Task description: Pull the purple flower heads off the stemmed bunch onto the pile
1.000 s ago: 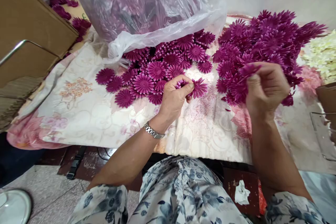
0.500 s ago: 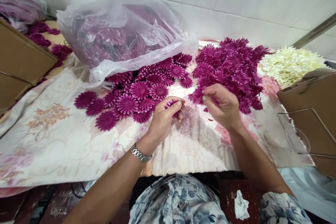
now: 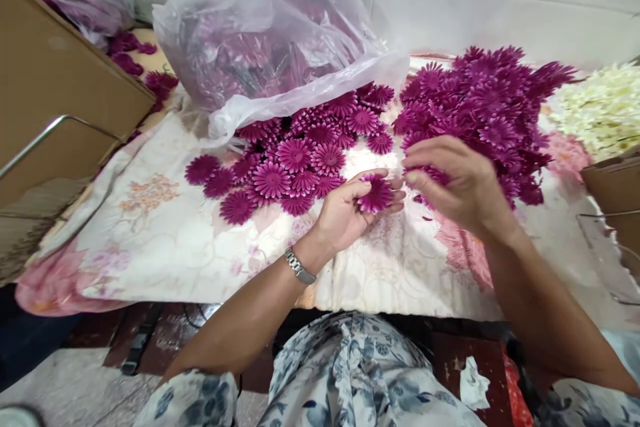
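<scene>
My left hand [image 3: 345,210] is palm up over the cloth, with a single purple artificial flower head [image 3: 376,194] held between its thumb and half-curled fingers. Close by on the right, my right hand [image 3: 457,180] is raised with thumb and fingertips a little apart, and I see nothing held in them. Behind the left hand spreads a heap of flat purple flower heads [image 3: 273,179] with pale petal tips. Beyond my right hand rises a bushier pile of purple flowers [image 3: 493,107], partly hidden by that hand.
A translucent plastic bag [image 3: 260,53] full of purple pieces stands behind the flat heap. Cardboard boxes flank the table, one at left [image 3: 60,80] and one at right [image 3: 615,187]. Cream-white flowers [image 3: 603,110] lie at far right. A floral cloth [image 3: 200,260] covers the table.
My left hand has opened somewhat, showing the flower head's face upward. My right hand has come away from the bushy pile and its pinch has loosened. The view has shifted left.
</scene>
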`<state>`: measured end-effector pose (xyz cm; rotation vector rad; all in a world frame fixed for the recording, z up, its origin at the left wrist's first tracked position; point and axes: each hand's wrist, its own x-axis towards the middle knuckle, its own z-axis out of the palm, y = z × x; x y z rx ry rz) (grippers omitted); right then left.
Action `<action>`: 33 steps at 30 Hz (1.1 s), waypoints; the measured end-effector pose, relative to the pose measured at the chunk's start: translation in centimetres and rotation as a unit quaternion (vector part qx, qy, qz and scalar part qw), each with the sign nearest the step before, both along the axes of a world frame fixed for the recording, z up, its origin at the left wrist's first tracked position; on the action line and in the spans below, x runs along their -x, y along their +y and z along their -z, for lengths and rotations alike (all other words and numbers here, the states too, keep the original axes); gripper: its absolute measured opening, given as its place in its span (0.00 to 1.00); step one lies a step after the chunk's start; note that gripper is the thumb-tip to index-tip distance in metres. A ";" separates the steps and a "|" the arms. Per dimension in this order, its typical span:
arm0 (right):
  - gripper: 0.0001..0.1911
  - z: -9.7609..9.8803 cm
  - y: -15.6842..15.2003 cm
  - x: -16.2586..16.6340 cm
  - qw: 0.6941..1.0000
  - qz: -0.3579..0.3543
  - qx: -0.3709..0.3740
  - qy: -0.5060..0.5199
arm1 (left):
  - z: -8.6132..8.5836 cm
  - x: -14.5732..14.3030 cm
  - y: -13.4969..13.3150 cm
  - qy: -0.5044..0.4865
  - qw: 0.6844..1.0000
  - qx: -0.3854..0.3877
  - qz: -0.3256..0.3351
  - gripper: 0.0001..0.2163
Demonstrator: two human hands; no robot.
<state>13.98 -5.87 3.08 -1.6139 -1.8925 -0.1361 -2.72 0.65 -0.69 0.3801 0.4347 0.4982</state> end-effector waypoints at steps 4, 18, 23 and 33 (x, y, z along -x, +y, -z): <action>0.03 2.8 0.2 3.6 0.998 -0.056 -0.019 -0.021 | 0.1 -0.4 0.0 0.003 0.998 0.060 -0.022 0.08; 0.03 5.0 0.3 3.6 0.987 -0.027 -0.068 0.142 | 0.9 -0.7 -0.3 0.040 0.997 -0.043 -0.043 0.07; 0.05 4.7 0.2 2.7 0.970 0.008 -0.055 0.235 | 1.2 -0.3 -0.1 0.069 0.989 -0.131 -0.006 0.08; 0.04 4.5 0.3 2.2 0.962 0.000 -0.047 0.269 | 0.7 0.2 -0.3 0.103 0.964 -0.231 -0.083 0.15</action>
